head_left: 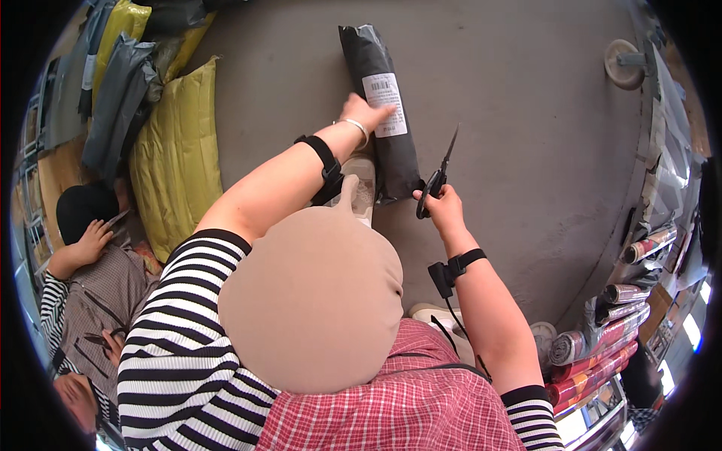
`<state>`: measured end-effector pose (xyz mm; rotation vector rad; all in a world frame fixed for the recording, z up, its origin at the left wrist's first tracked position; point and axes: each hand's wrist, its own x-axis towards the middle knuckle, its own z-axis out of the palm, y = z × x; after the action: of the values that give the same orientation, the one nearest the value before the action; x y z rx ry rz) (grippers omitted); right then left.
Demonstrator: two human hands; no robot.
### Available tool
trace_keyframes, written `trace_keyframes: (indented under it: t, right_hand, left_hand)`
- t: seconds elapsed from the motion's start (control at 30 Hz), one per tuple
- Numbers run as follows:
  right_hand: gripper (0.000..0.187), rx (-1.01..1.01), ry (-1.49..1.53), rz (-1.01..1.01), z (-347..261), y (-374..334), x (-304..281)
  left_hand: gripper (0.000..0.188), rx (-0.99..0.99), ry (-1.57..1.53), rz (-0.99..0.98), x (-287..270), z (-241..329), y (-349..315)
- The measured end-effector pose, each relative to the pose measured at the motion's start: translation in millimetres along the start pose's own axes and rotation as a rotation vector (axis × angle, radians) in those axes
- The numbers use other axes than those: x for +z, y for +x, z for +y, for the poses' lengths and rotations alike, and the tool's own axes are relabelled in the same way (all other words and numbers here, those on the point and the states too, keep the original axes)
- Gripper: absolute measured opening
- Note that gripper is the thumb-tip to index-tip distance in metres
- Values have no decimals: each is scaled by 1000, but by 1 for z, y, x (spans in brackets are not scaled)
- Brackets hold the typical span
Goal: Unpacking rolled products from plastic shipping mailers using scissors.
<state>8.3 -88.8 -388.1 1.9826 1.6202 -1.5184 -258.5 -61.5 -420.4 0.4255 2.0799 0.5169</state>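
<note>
A long parcel [395,154] in dark grey plastic wrap stands or lies lengthwise in front of me, with a white printed label [384,104] on its upper face. My left hand [368,114] grips it from the left near the label, thumb stretched over the label's edge. Beside the parcel's near end, my right hand [444,207] is closed round a pair of black-handled scissors [436,184]. Their blades look closed and point away from me. A fingertip of this hand is at or very near the parcel's corner; I cannot tell whether they touch.
At the left lie large yellow parcels [180,158] and grey ones [120,98]. A co-worker [105,278] with scissors is near them. Rolled red rugs [594,368] are stacked at the right, below a caster wheel [624,65]. Grey floor [526,150] spreads between.
</note>
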Motion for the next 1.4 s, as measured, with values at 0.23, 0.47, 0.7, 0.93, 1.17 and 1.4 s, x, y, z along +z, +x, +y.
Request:
trace_keyframes:
  t: [0.23,0.47,0.7,0.93,1.17,1.4]
  right_hand:
    - [39,12,111,82,19,9,16]
    - [27,3,147,99,39,25,30]
    - [24,72,-107,177,47,29,24]
    - [28,-40,164,418,40,47,-132]
    - [35,-66,464,607,35,60,-210]
    - [64,202,189,334,55,26,-88]
  left_hand:
    - [88,475,247,442,-56,40,59]
    - [71,690,371,137,-76,49,130]
    - [47,477,346,114,-85,50,123]
    - [41,166,-143,-224,-96,47,30]
    - [40,-11,487,-902,-16,14,-79]
    - [67,627,597,-1135,48,9,-78]
